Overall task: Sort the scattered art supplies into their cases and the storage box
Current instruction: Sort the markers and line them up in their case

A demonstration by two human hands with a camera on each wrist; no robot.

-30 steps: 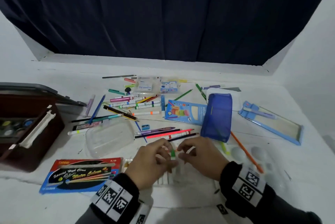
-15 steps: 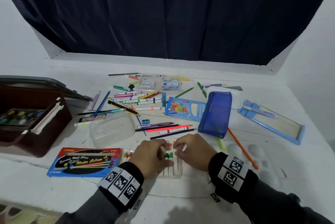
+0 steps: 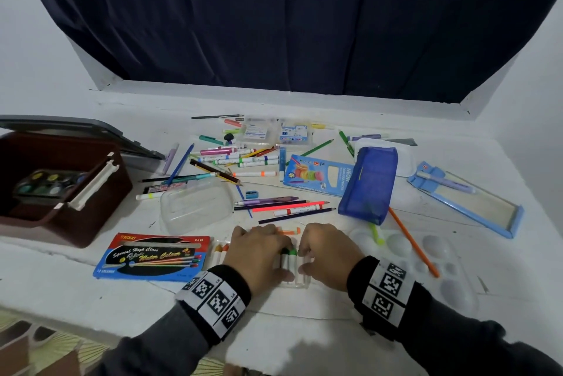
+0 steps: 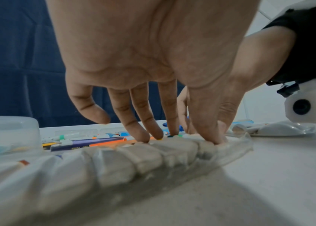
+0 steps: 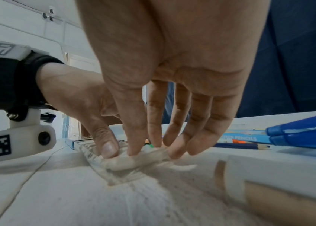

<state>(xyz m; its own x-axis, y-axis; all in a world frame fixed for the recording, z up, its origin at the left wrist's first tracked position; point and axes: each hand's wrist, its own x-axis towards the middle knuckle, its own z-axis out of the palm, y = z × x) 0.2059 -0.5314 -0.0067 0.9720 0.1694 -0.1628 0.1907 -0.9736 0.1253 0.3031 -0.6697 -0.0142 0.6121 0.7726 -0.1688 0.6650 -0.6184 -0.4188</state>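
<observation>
I am pressing a marker into the clear ridged marker tray [image 3: 300,279], my landmark here. A second ago both hands were raised just above it, pinching a green-capped marker between them; now they are lying low on the tray and the green-capped marker [image 3: 292,257] is sitting upright-aligned in a groove between them, beside a darker-capped one. My left hand [image 3: 259,254] is resting its straight fingers [image 4: 143,134] and thumb on the seated markers, gripping nothing. My right hand [image 3: 329,254] is pinching a pale marker barrel [image 5: 139,159] at the tray's right end, thumb against fingertips.

I judge this slot filled, or nearly. Most supplies are still lying loose beyond the tray: the scattered pens and pencils [image 3: 243,162], with the blue pencil pouch [image 3: 368,183] to the far right and the open brown storage box [image 3: 61,193] well off to the left.
</observation>
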